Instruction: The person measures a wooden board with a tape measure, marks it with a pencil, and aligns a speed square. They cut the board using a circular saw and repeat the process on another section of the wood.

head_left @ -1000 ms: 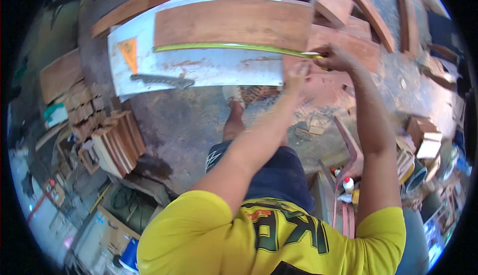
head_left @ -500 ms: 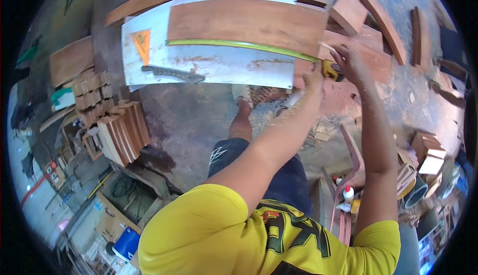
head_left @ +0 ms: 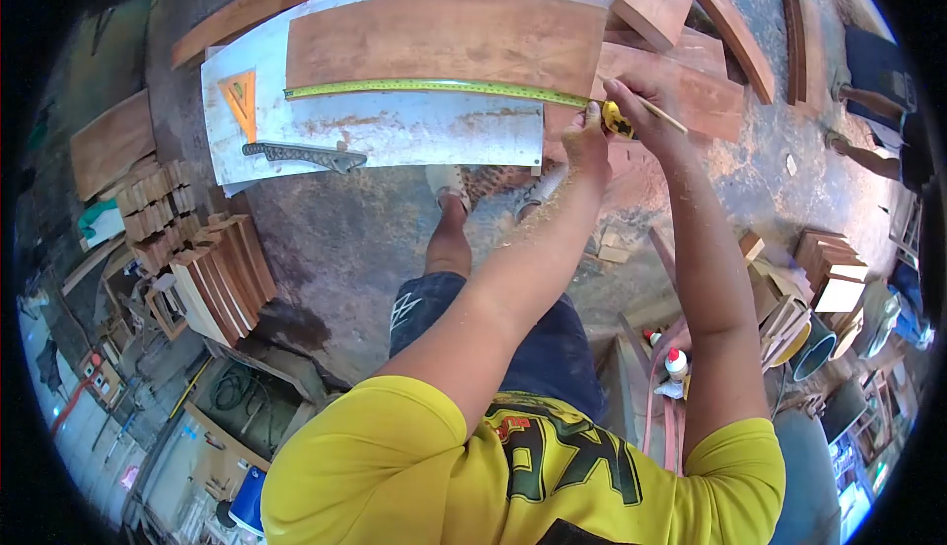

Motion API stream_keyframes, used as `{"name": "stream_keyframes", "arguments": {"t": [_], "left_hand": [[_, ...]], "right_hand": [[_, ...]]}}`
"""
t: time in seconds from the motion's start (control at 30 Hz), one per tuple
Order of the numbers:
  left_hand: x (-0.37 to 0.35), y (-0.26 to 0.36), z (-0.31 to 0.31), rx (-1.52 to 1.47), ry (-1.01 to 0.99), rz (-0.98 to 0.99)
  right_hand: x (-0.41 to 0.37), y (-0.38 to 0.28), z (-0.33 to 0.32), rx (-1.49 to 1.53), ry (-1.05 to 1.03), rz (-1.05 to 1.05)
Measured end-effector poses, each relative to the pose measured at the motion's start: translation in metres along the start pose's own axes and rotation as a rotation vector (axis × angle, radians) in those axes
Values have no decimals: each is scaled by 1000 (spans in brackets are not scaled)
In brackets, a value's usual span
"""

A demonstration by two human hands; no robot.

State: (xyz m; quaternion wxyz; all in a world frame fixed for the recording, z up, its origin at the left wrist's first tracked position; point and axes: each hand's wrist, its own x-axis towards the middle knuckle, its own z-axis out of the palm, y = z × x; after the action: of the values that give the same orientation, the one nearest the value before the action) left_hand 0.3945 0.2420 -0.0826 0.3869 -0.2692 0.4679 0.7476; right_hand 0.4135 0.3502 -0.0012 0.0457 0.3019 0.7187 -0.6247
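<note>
A yellow and black tape measure (head_left: pixel 617 121) sits between my hands, its yellow blade (head_left: pixel 434 86) drawn out along the near edge of a wide brown board (head_left: pixel 444 42). My left hand (head_left: pixel 589 145) is closed at the case, with the thumb up by the blade's exit. In my closed right hand (head_left: pixel 641 116) is a pencil (head_left: pixel 664 115), pointing down to the right, and the fingers curl near the top of the case. Beneath the board lies a white sheet (head_left: pixel 434 136), bearing an orange set square (head_left: pixel 240 103) and a dark saw-like tool (head_left: pixel 306 156).
More planks (head_left: pixel 671 81) lie to the right of the board. A curved timber piece (head_left: pixel 728 27) is beyond them. Stacked wood blocks (head_left: pixel 222 279) stand at left. A white bottle with a red cap (head_left: pixel 676 364) is near my right elbow. Another person's legs (head_left: pixel 873 101) show at far right.
The pencil has swung from the board's right end to point down to the right. My right hand has closed in on the tape case. The whole view has shifted, moving the scene leftward.
</note>
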Motion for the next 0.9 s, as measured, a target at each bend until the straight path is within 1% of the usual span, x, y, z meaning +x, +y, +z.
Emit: {"name": "stream_keyframes", "arguments": {"t": [0.03, 0.1, 0.13, 0.17, 0.2, 0.23, 0.27, 0.3, 0.33, 0.43, 0.5, 0.53, 0.6, 0.7, 0.9], "left_hand": [[0, 0, -1, 9, -11, 11], [2, -1, -3, 13, -27, 11], [5, -3, -6, 20, -43, 13], [7, -6, -8, 16, -40, 14], [7, -8, -8, -53, -59, 42], [7, -9, -9, -122, -78, 69], [9, -11, -7, -202, -27, 25], [7, -9, -6, -206, -25, 26], [5, -7, -6, -155, -50, 44], [11, -13, -11, -81, -88, 76], [14, -16, -13, -56, -102, 89], [13, -16, -11, -80, -86, 95], [12, -16, -11, -107, -66, 102], [13, -17, -12, -143, -51, 82], [10, -15, -10, -127, -74, 107]], "right_hand": [[1, 1, 3, -2, -2, 3], [3, 10, 11, -86, 35, -120], [4, 17, 15, -89, 31, -120], [4, 24, 20, -139, 60, -171], [5, 26, 23, -189, 90, -222], [6, 27, 22, -192, 87, -222], [8, 27, 20, -248, 45, -162], [10, 26, 18, -305, 5, -102], [10, 26, 17, -306, 1, -102], [10, 14, 17, -275, -8, -52], [7, 4, 22, -131, 25, 81], [8, 7, 21, -132, 24, 82], [9, 17, 20, -454, 68, -132], [10, 25, 19, -499, 80, -175], [10, 29, 21, -456, 118, -186]]}}
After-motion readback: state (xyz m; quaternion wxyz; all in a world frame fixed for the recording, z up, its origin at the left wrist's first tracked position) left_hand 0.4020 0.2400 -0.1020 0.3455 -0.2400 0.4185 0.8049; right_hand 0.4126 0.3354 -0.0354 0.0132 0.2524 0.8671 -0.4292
